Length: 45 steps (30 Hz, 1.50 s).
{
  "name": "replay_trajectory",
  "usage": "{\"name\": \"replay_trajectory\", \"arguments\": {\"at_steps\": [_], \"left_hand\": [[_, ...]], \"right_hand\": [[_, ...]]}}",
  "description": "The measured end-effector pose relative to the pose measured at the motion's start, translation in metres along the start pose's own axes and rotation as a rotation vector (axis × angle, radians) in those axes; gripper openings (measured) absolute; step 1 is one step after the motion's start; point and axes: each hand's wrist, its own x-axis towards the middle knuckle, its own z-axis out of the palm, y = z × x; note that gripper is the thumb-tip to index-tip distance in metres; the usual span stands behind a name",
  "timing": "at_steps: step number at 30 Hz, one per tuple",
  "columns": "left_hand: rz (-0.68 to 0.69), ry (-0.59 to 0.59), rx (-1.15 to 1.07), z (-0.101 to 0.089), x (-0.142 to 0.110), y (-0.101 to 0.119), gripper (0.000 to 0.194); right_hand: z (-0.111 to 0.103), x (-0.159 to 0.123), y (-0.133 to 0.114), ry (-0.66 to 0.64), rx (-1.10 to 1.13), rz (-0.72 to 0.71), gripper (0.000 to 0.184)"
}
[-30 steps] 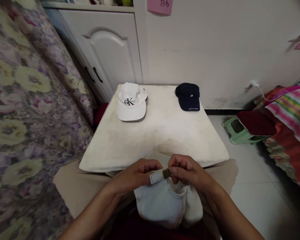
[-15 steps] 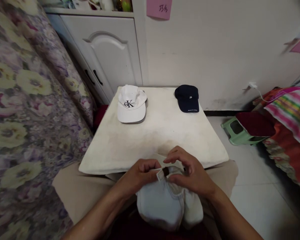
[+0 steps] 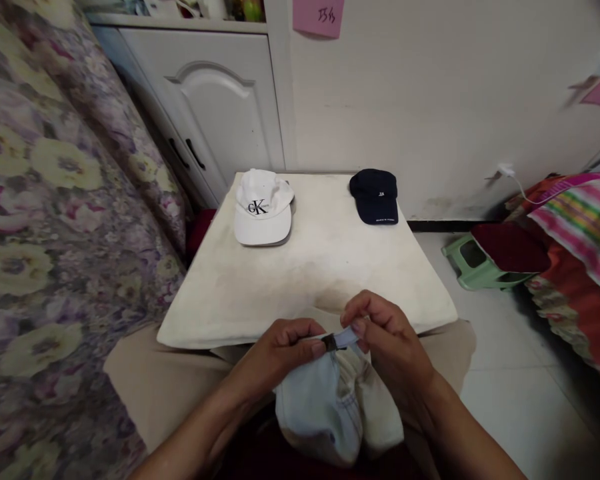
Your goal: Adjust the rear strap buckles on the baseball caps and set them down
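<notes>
A pale blue-and-cream cap (image 3: 320, 407) is held over my lap at the near edge of the table. My left hand (image 3: 290, 350) pinches its back strap beside a dark buckle (image 3: 330, 343). With thumb and fingers closed, my right hand (image 3: 380, 330) grips the light strap end (image 3: 347, 337) on the other side of the buckle. The strap is stretched between both hands. Farther off on the table lie a white cap (image 3: 263, 208) with black letters, at the left, and a navy cap (image 3: 375, 197) at the right.
The cream-covered table (image 3: 325, 260) stands against the wall. A floral curtain (image 3: 55, 233) hangs at the left, beside a white cabinet (image 3: 220, 100). To the right are a green stool (image 3: 473, 260) with a dark red top and a striped cloth (image 3: 590, 220).
My right hand has closed on the strap end and drawn it out to the right. The strap now lies straighter through the buckle; my left hand has hardly moved.
</notes>
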Motion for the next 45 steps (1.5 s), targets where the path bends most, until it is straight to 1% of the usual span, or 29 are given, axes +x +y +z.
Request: {"name": "replay_trajectory", "arguments": {"at_steps": [2, 4, 6, 9, 11, 13, 15, 17, 19, 22, 26, 29, 32, 36, 39, 43, 45], "left_hand": [[-0.001, 0.003, 0.002, 0.0, 0.0, 0.0, 0.034], [-0.008, -0.001, -0.005, 0.0, 0.001, 0.001, 0.035], [-0.011, -0.002, -0.025, 0.0, 0.002, 0.001, 0.035], [0.001, 0.022, -0.056, -0.001, 0.002, 0.002, 0.031], [0.017, 0.05, -0.061, -0.001, 0.002, 0.003, 0.029], [0.021, 0.06, -0.06, -0.002, 0.001, 0.005, 0.027], [0.012, 0.032, -0.056, -0.001, 0.0, 0.009, 0.027], [0.0, 0.0, -0.038, -0.001, -0.003, 0.013, 0.027], [-0.001, -0.02, -0.003, -0.001, -0.006, 0.016, 0.026], [-0.006, -0.049, 0.038, -0.003, -0.009, 0.017, 0.027], [-0.005, -0.069, -0.009, -0.007, -0.01, 0.013, 0.031], [0.001, -0.068, -0.063, -0.009, -0.008, 0.009, 0.032], [-0.021, -0.081, -0.118, -0.011, -0.005, 0.006, 0.031], [-0.037, -0.09, -0.176, -0.014, -0.001, 0.005, 0.03], [-0.037, -0.12, -0.168, -0.015, 0.0, 0.007, 0.028], [-0.044, -0.171, -0.111, -0.012, -0.001, 0.012, 0.025], [-0.057, -0.175, -0.071, -0.01, -0.002, 0.014, 0.024]], "right_hand": [[-0.001, 0.001, 0.002, 0.003, 0.037, 0.027, 0.005], [0.0, 0.002, 0.003, 0.008, 0.064, 0.025, 0.008], [0.0, 0.003, 0.002, -0.007, 0.096, 0.013, 0.015], [-0.005, 0.004, 0.0, -0.077, 0.084, -0.027, 0.031], [-0.01, 0.004, 0.001, -0.092, 0.047, -0.023, 0.033], [-0.016, 0.002, 0.005, -0.093, 0.036, 0.057, 0.03], [-0.018, -0.002, 0.011, -0.121, 0.093, 0.188, 0.03], [-0.017, -0.005, 0.017, -0.148, 0.219, 0.304, 0.033], [-0.014, -0.008, 0.021, -0.16, 0.38, 0.379, 0.035], [-0.007, -0.009, 0.022, -0.184, 0.568, 0.413, 0.032], [-0.006, -0.012, 0.02, -0.265, 0.671, 0.428, 0.036], [-0.008, -0.015, 0.018, -0.294, 0.674, 0.45, 0.033], [-0.01, -0.014, 0.018, -0.285, 0.633, 0.469, 0.027], [-0.013, -0.008, 0.016, -0.312, 0.594, 0.525, 0.028], [-0.017, -0.003, 0.012, -0.358, 0.529, 0.529, 0.026], [-0.019, 0.003, 0.004, -0.443, 0.38, 0.507, 0.025], [-0.019, 0.006, 0.001, -0.483, 0.3, 0.489, 0.026]]}}
